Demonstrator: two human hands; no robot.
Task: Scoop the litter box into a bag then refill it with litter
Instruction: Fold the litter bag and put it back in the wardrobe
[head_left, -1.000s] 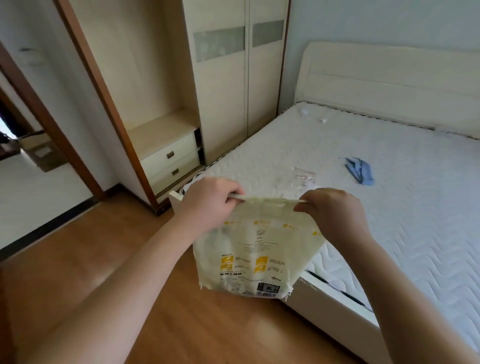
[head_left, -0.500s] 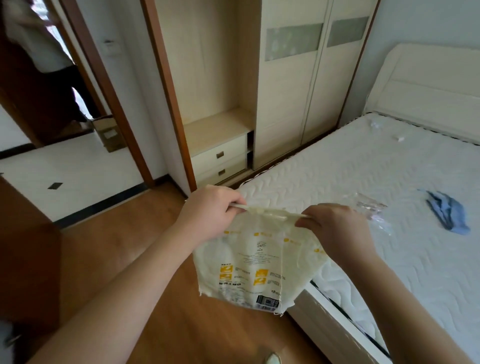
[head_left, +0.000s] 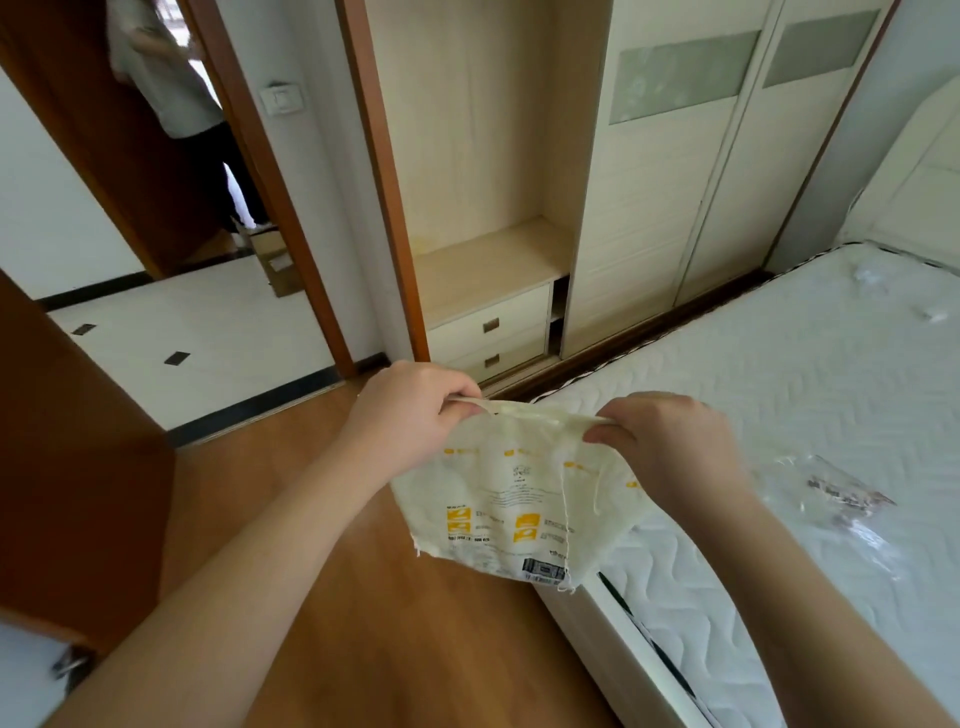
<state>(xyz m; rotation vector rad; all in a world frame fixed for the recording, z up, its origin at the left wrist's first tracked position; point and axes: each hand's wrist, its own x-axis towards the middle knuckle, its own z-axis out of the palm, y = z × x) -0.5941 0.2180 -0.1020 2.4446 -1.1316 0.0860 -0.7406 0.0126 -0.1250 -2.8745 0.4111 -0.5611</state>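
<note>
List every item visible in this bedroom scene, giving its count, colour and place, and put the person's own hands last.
Cream printed bag with yellow labels: one, held up over the floor by the bed.
White quilted mattress: one, right.
Clear crumpled plastic wrapper: one, on the mattress.
Cream wardrobe with sliding doors: one, back wall.
Cream drawers: two, under the open shelf.
Brown cardboard box: one, beyond the doorway.
White wall switch: one, beside the door frame.
Left hand: grips the bag's top edge.
Right hand: grips the bag's top edge.
</note>
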